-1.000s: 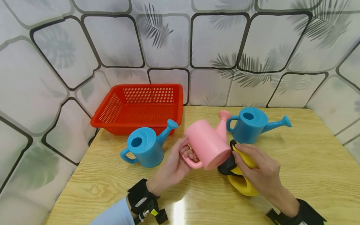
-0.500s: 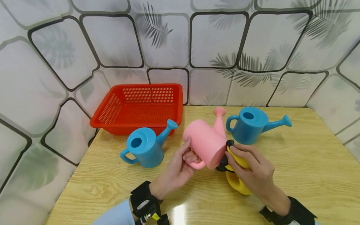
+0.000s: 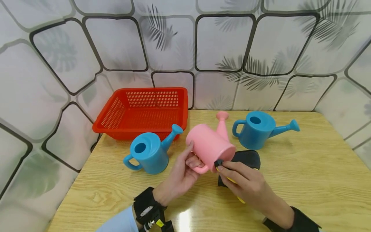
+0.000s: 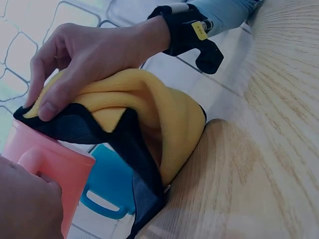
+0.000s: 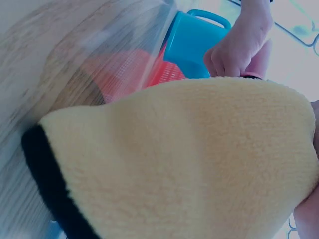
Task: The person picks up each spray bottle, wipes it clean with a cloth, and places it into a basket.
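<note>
My left hand grips the handle of a pink watering can, which is tilted, its base facing toward the right and front and its spout pointing up and back. My right hand pinches a yellow cloth with a dark grey back and black edging. A corner of the cloth lies against the rim of the can's base. The rest of it droops below the hand; in the left wrist view its folds hang down near the table. The right wrist view is mostly filled by the cloth's yellow side.
One blue watering can stands on the wooden table left of the pink one. A second blue watering can stands behind to the right, spout pointing right. A red plastic basket sits at the back left, by the patterned curtain.
My right hand has moved left with the cloth, along the pink can's base, and the dark side of the cloth now shows behind it. The pink can has shifted slightly left, spout more upright.
</note>
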Demonstrator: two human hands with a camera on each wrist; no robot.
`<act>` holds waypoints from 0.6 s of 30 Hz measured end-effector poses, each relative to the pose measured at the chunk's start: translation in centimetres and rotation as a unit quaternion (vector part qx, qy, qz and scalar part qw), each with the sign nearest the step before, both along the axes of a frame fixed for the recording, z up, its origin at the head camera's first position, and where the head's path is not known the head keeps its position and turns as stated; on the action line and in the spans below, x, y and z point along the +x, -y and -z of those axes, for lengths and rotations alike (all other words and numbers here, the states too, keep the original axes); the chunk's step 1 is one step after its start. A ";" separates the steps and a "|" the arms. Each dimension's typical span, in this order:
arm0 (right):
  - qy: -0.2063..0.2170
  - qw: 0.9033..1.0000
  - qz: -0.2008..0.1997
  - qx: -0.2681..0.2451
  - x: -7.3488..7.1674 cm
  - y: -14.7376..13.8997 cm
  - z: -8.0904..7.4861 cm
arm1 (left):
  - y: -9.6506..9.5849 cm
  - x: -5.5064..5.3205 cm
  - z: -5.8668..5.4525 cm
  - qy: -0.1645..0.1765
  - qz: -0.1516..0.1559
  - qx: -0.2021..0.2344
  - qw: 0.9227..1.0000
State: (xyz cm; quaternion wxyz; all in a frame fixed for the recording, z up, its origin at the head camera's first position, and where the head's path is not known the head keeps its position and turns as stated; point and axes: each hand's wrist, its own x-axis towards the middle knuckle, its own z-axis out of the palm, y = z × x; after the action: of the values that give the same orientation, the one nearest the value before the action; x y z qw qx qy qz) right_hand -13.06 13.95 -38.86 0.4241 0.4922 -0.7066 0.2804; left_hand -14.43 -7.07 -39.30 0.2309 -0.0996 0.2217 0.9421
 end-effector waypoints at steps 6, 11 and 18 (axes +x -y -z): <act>0.004 0.999 -0.035 0.027 0.2 0.5 -0.1 | 0.5 -0.1 -0.2 -0.004 0.002 0.005 1.000; 0.010 0.999 -0.024 0.047 0.0 0.4 -0.2 | 0.8 -0.2 -0.3 -0.004 0.006 0.010 1.000; 0.015 0.998 -0.023 0.055 0.0 0.3 -0.2 | 0.9 -0.4 -0.3 -0.009 0.005 0.013 1.000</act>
State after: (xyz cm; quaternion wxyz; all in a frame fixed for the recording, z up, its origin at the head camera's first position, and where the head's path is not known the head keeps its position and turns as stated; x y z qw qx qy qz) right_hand -13.05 13.64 -38.67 0.3792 0.5266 -0.7159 0.2575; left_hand -14.79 -7.96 -38.95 0.2350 -0.0872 0.2119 0.9446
